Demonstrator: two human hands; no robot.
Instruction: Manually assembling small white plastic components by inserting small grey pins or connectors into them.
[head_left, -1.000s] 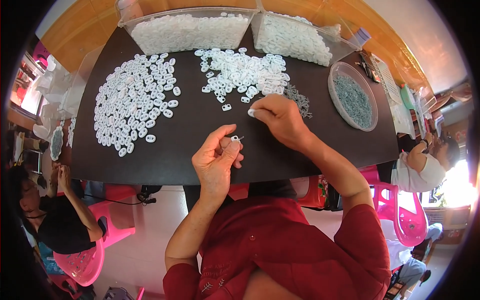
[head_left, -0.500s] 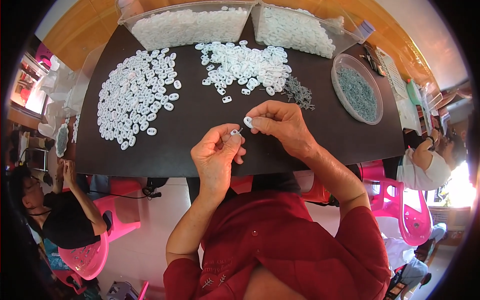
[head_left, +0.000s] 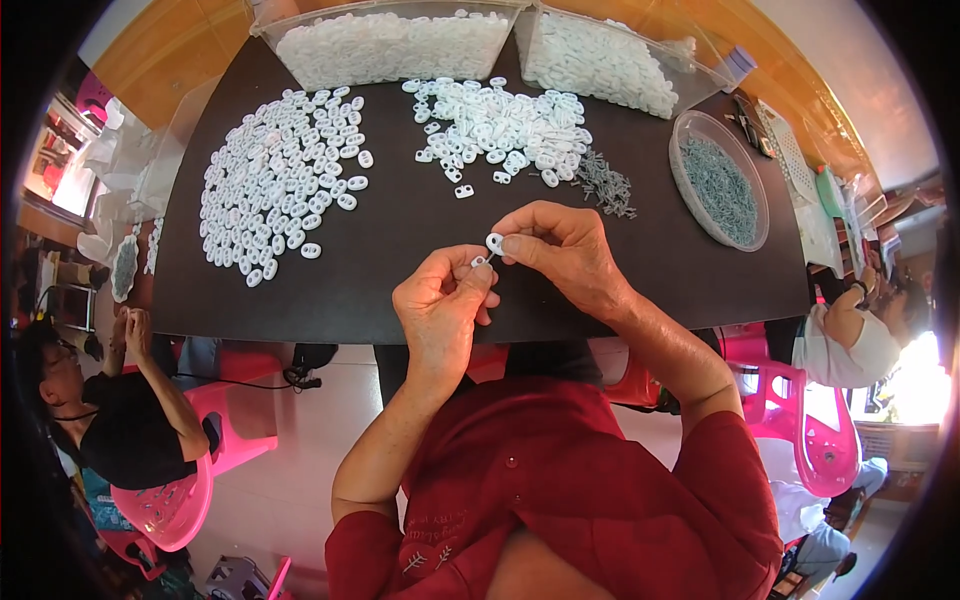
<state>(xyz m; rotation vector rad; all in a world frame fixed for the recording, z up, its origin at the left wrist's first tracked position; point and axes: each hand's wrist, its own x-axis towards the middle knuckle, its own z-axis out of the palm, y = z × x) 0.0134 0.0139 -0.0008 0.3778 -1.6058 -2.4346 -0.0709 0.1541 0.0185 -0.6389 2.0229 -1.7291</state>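
Observation:
My left hand (head_left: 437, 305) is closed, pinching a small white plastic piece (head_left: 478, 262) between thumb and finger. A thin grey pin (head_left: 489, 256) rises from that piece. In my right hand (head_left: 565, 255), thumb and fingertips grip a white oval piece with holes (head_left: 495, 243). The two pieces are very close, with the pin bridging them; whether it sits inside the oval one I cannot tell. Beyond my hands lie a heap of loose white pieces (head_left: 500, 125) and a little pile of grey pins (head_left: 606, 184).
Spread at left on the dark table (head_left: 380, 240) are many white oval pieces (head_left: 275, 190). Two clear bins (head_left: 395, 85) (head_left: 600, 60) of white parts line the back. A round tub (head_left: 679, 150) of grey pins stands right. People sit on both sides, one in black (head_left: 140, 420).
My two hands have drawn closer, so the pin on the left piece now meets the oval piece. The whole view has shifted slightly.

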